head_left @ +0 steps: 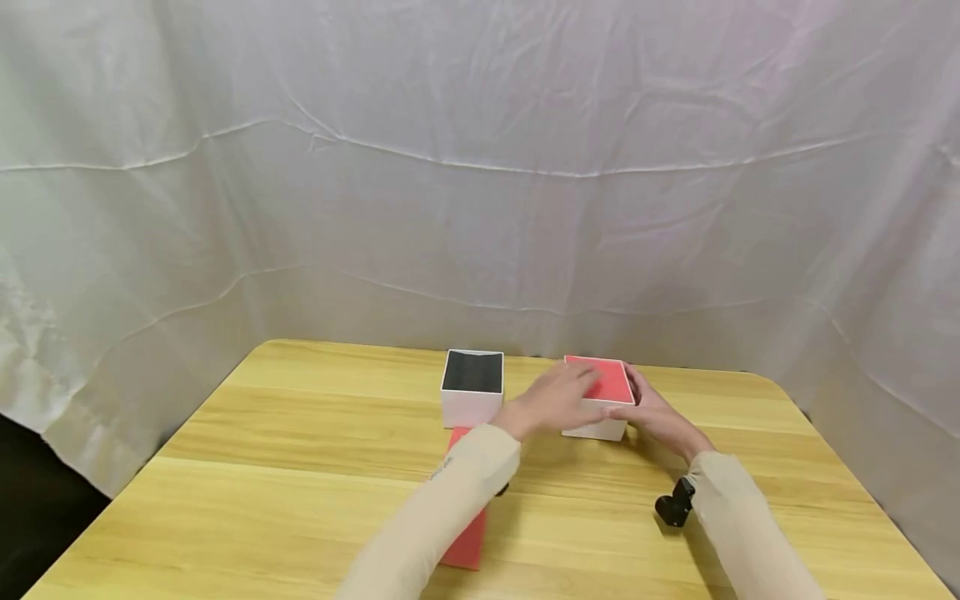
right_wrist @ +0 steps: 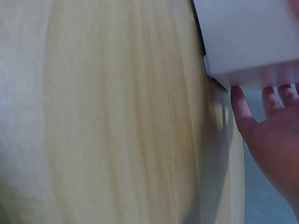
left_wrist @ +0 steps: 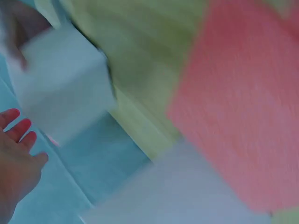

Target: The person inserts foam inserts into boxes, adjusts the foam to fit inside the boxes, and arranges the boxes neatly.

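A white box with a red lid (head_left: 609, 385) stands at the far middle of the wooden table (head_left: 300, 467). My left hand (head_left: 557, 400) lies flat on the lid's near left part, fingers straight. My right hand (head_left: 651, 408) presses straight fingers against the box's right side; the right wrist view shows these fingers (right_wrist: 261, 112) touching the white box wall (right_wrist: 247, 42). The left wrist view is blurred and shows my left fingers (left_wrist: 18, 133) near a white box (left_wrist: 60, 84).
An open white box with a black inside (head_left: 472, 385) stands just left of my left hand. A flat red lid (head_left: 467, 537) lies on the table under my left forearm, also seen as the red lid (left_wrist: 243, 102). White cloth (head_left: 480, 167) hangs behind and beside the table.
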